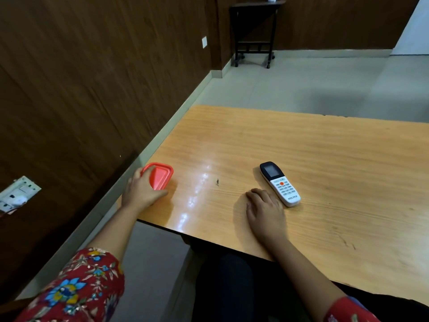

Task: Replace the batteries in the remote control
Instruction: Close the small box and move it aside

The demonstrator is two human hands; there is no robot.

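Note:
A white remote control (279, 183) with a dark screen end and an orange button lies face up on the wooden table (325, 159). My right hand (265, 211) rests flat on the table just left of the remote's near end, fingers loosely together, holding nothing. A small red plastic box (160, 176) with its lid on sits near the table's left corner. My left hand (141, 191) wraps around the box's near side, fingers over its far left edge and thumb along the front. No batteries are visible.
A dark wood-panelled wall runs along the left, with a switch socket (17, 194) low on it. The table's near edge (209, 240) cuts diagonally above my lap. A dark side table (254, 31) stands on the tiled floor at the back.

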